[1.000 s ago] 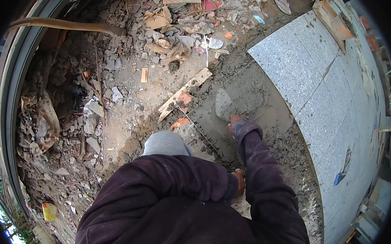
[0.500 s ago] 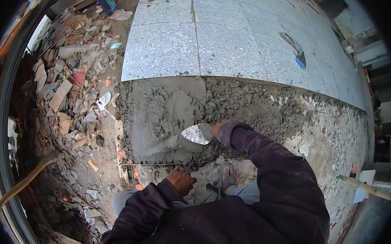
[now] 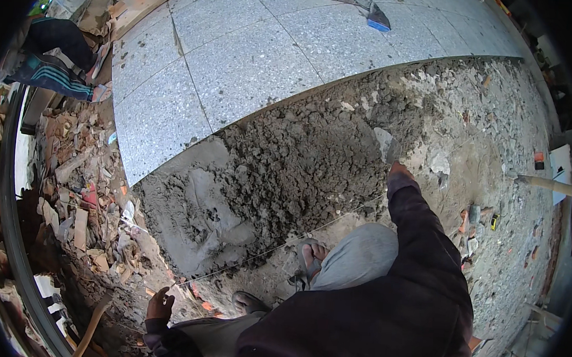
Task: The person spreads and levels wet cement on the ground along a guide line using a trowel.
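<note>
A trowel [image 3: 384,144] is gripped in the right hand [image 3: 400,172], right of centre in the frame; the fingers are closed and the handle is hidden in the fist. The blade is held at the right end of a bed of wet mortar [image 3: 293,166], though whether it is touching cannot be told. The left hand [image 3: 159,305] is held at the lower left, its fingers loosely bent and parted, with nothing grasped.

The mortar is spread across the middle of the frame, lumpy toward the centre and smoothed in patches at the left. Its lower edge is crossed by a taut string [image 3: 282,247], just above a sandalled foot [image 3: 312,257]. Along its upper edge, speckled grey tiles [image 3: 240,64] are laid, and on them a blue-edged tool [image 3: 378,19] is seen at the top. Broken rubble [image 3: 79,185] is strewn at the left. At the upper left, a co-worker's striped trouser leg [image 3: 53,76] is seen. At the right, a wooden pole [image 3: 542,184] and a small yellow-and-black object [image 3: 495,222] are seen.
</note>
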Available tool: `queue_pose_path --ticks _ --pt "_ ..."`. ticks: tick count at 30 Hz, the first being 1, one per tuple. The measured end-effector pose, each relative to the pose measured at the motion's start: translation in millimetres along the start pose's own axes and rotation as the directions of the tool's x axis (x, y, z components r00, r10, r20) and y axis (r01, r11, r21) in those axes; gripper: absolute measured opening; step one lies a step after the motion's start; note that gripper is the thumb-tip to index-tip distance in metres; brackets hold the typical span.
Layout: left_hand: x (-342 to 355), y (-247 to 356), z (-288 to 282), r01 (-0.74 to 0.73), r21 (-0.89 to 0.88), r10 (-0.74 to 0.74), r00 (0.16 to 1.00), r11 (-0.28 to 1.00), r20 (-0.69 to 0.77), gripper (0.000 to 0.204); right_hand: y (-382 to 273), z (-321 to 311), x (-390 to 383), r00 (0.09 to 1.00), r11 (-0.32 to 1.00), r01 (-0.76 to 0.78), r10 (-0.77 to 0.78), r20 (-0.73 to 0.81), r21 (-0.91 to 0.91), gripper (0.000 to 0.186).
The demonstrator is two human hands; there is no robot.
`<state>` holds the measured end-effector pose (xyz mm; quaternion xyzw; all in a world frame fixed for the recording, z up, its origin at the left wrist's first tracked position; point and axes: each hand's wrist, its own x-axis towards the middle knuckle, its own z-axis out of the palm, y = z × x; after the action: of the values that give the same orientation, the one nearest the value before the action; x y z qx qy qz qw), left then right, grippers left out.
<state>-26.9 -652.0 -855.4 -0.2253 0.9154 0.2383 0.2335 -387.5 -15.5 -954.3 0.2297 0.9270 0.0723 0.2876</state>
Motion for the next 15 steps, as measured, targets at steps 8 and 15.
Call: queue_pose_path --ticks 8,15 --pt "-32.3 17.8 -27.4 0.281 -0.151 -0.279 0.960 0.948 0.036 0.040 -39.7 28.5 -52.7 0.972 0.962 0.232 -0.234 -0.004 0.144 0.055" --pt "-31.4 13.9 -16.8 0.273 -0.148 -0.254 0.958 0.951 0.137 0.035 -53.0 36.5 -88.4 0.849 0.837 0.529 -0.521 -0.092 0.138 0.048"
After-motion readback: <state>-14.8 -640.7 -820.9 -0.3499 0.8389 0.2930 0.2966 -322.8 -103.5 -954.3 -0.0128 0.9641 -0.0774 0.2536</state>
